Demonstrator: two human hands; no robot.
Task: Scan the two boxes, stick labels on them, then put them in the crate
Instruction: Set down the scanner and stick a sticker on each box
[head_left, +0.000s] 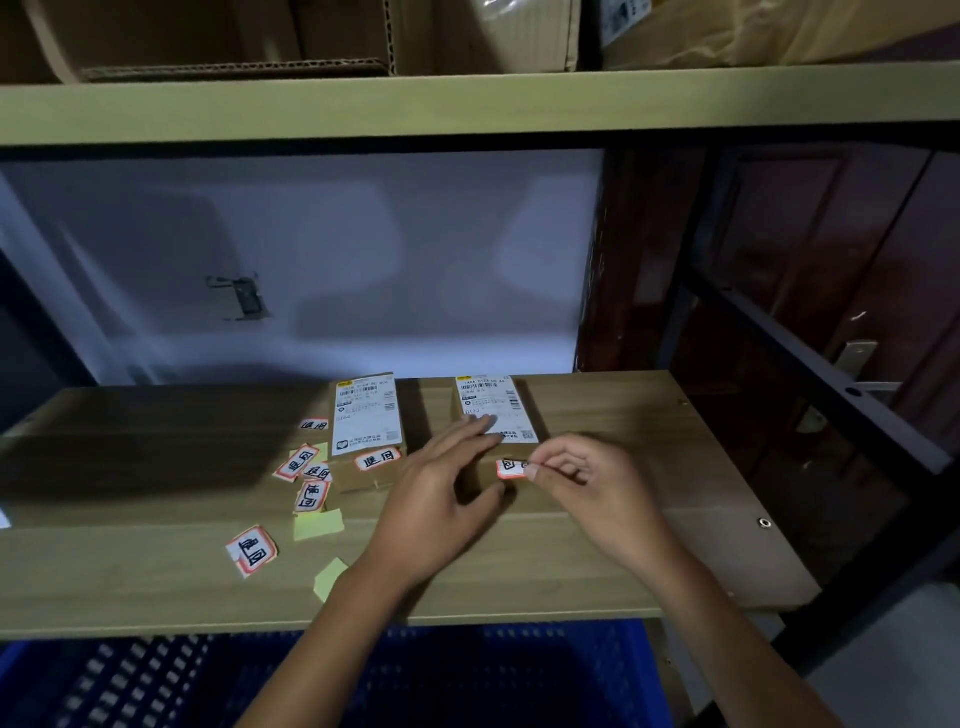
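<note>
Two small cardboard boxes with white shipping labels stand side by side on the wooden shelf (156, 566). The left box (367, 422) carries a red-bordered sticker (378, 460) on its front face. My left hand (441, 499) rests on the right box (491, 405), fingers spread over its top and front. My right hand (587, 486) pinches a red-bordered label (510, 468) against the right box's front face. A blue perforated crate (519, 670) sits below the shelf's front edge.
Several loose red-bordered stickers (304, 470) and yellow backing papers (318, 525) lie left of the boxes. A higher shelf with cardboard cartons (234, 36) hangs overhead. A dark metal upright (810, 332) and a door stand to the right.
</note>
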